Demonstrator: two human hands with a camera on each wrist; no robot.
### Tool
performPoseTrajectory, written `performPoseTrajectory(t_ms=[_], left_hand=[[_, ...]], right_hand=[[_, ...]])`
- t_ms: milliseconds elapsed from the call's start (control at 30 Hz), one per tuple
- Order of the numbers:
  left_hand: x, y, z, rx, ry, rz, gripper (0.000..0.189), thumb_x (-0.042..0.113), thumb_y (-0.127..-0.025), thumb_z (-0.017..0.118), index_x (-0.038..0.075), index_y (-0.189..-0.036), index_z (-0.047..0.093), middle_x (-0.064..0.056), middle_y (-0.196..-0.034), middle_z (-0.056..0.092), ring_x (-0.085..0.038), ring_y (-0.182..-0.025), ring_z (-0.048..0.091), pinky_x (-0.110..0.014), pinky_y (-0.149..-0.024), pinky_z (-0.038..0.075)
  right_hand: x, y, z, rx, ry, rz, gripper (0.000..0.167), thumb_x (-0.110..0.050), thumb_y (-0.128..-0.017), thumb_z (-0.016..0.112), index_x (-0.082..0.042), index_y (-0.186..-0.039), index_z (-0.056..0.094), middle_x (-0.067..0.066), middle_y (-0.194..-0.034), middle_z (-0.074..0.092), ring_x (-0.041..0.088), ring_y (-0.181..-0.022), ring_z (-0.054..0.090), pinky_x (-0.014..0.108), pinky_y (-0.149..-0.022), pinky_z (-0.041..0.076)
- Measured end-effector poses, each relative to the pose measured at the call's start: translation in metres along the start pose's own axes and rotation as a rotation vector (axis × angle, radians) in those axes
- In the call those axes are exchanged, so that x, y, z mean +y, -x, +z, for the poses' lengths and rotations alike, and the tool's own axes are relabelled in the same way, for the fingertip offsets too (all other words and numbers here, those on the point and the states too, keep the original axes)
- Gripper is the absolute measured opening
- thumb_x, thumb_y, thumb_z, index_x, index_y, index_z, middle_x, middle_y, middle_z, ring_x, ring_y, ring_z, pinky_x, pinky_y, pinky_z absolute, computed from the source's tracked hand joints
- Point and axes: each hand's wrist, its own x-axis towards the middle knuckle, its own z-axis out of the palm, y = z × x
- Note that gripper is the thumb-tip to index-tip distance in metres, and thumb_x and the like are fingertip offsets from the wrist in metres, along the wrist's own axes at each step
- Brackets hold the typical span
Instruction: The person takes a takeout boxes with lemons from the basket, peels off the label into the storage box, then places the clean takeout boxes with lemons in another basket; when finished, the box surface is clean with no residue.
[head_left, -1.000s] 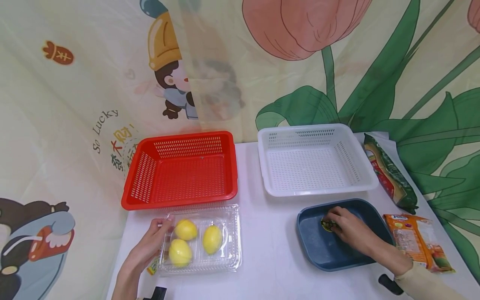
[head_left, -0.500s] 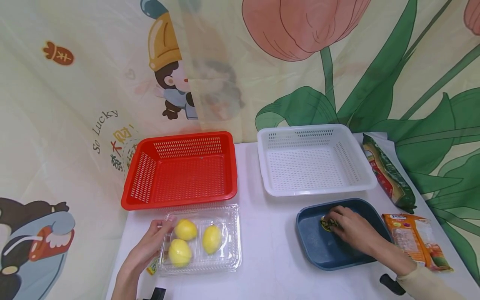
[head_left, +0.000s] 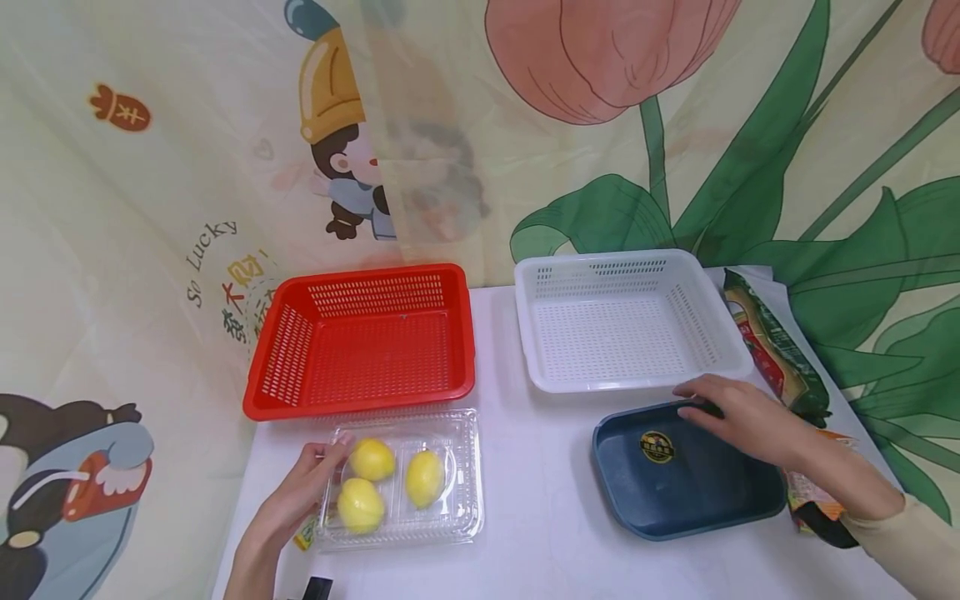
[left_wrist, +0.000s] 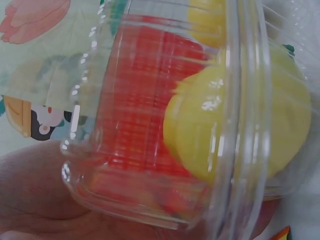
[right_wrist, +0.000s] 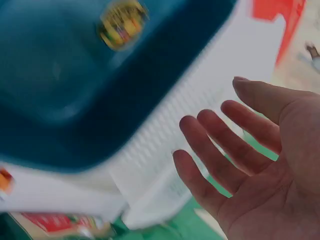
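At the left, my left hand (head_left: 292,487) grips the left edge of a clear plastic clamshell box (head_left: 471,467). Inside it are three yellow lemons, two stacked at the left (head_left: 360,506) and one at the right (head_left: 425,479). The left wrist view shows a lemon (left_wrist: 200,125) close through the box wall, with part of the hand behind the plastic. My right hand (head_left: 746,417) is over the back right rim of a dark blue tray (head_left: 705,500), fingers spread and holding nothing. On the tray's floor is a round black-and-gold label (head_left: 657,447).
A red basket (head_left: 360,408) stands behind the clamshell box, a white basket (head_left: 637,386) behind the tray. To the right lie a green bag (head_left: 791,367) and an orange packet (head_left: 808,492), partly covered by my right arm. A small yellow-green packet (head_left: 304,535) lies beside the box.
My right hand has lifted off the label inside the tray and moved up and right to the back rim, uncovering the label. The left hand and the box have not moved.
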Motion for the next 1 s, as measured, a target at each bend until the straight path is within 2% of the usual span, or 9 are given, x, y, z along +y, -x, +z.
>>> performPoseTrajectory(t_ms=[167, 367, 533, 733, 867, 1000], left_hand=[[-0.002, -0.001, 0.001, 0.005, 0.004, -0.013, 0.085, 0.075, -0.095, 0.042, -0.002, -0.129, 0.030, -0.027, -0.137, 0.042, -0.040, -0.122, 0.042, -0.054, -0.089, 0.049], [-0.003, -0.001, 0.001, 0.018, -0.008, 0.000, 0.084, 0.075, -0.095, 0.041, -0.002, -0.125, 0.032, -0.028, -0.136, 0.042, -0.041, -0.123, 0.043, -0.056, -0.091, 0.047], [-0.003, -0.001, 0.001, 0.031, -0.008, 0.004, 0.081, 0.074, -0.096, 0.041, -0.001, -0.123, 0.032, -0.026, -0.134, 0.043, -0.039, -0.120, 0.044, -0.048, -0.091, 0.047], [-0.004, -0.001, 0.002, 0.048, 0.004, 0.001, 0.075, 0.069, -0.098, 0.044, -0.001, -0.122, 0.032, -0.022, -0.126, 0.044, -0.036, -0.117, 0.043, -0.040, -0.088, 0.048], [-0.005, 0.000, 0.004, 0.068, 0.027, 0.018, 0.073, 0.067, -0.099, 0.045, -0.001, -0.119, 0.030, -0.021, -0.122, 0.040, -0.035, -0.117, 0.040, -0.043, -0.092, 0.044], [-0.006, 0.000, 0.006, 0.079, 0.069, 0.031, 0.073, 0.067, -0.099, 0.046, -0.001, -0.118, 0.028, -0.026, -0.132, 0.039, -0.038, -0.122, 0.040, -0.052, -0.098, 0.047]], right_hand=[[0.015, -0.018, -0.030, 0.124, -0.015, -0.007, 0.039, -0.022, -0.096, 0.071, -0.003, -0.129, 0.064, 0.020, -0.122, 0.068, 0.037, -0.107, 0.066, 0.057, -0.085, 0.057], [0.038, -0.040, -0.043, 0.246, -0.012, -0.013, 0.038, -0.016, -0.096, 0.071, 0.003, -0.127, 0.063, 0.029, -0.129, 0.059, 0.047, -0.111, 0.059, 0.066, -0.085, 0.053], [0.054, -0.058, -0.047, 0.267, -0.081, 0.027, 0.039, -0.018, -0.099, 0.066, 0.005, -0.129, 0.060, 0.035, -0.140, 0.048, 0.054, -0.115, 0.053, 0.072, -0.088, 0.049], [0.073, -0.076, -0.044, 0.247, -0.140, 0.135, 0.048, -0.028, -0.103, 0.060, 0.007, -0.136, 0.054, 0.038, -0.149, 0.037, 0.060, -0.121, 0.047, 0.076, -0.093, 0.043], [0.084, -0.087, -0.039, 0.233, -0.155, 0.178, 0.053, -0.029, -0.103, 0.059, 0.009, -0.140, 0.049, 0.040, -0.153, 0.030, 0.062, -0.130, 0.038, 0.079, -0.097, 0.037], [0.094, -0.094, -0.032, 0.217, -0.185, 0.220, 0.061, -0.030, -0.104, 0.057, 0.007, -0.148, 0.040, 0.039, -0.158, 0.020, 0.063, -0.139, 0.026, 0.081, -0.102, 0.028]])
